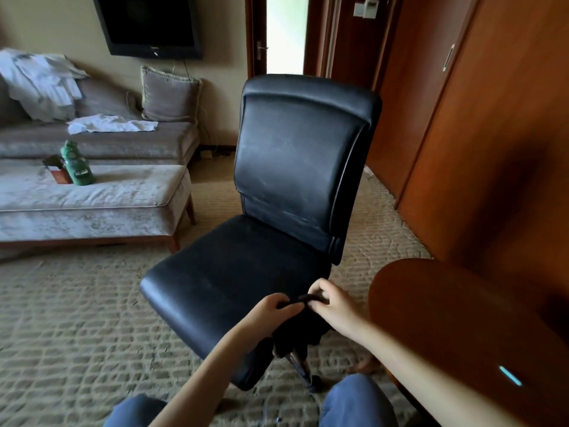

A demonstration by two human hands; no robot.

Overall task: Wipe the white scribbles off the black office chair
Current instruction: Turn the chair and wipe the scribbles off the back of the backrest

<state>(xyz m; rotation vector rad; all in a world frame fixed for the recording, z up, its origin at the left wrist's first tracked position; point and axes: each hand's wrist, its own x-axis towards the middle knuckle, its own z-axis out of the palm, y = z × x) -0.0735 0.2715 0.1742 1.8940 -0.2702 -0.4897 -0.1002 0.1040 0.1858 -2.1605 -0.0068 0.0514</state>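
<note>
The black office chair point(277, 186) stands in the middle of the room, facing me. Faint white smears show on its backrest, mostly low near the seat and at mid-height. Over the seat's near right corner, my left hand point(271, 309) and my right hand point(332, 303) both pinch the top edge of a dark cloth point(295, 331), stretched between them. The rest of the cloth hangs down below my hands and blends with the chair.
A round wooden table point(462, 328) sits close on the right. Wooden wardrobe doors point(492, 134) line the right wall. A pale ottoman point(107, 195) with a green bottle point(77, 164) stands left, before a sofa. Carpet covers the floor around the chair.
</note>
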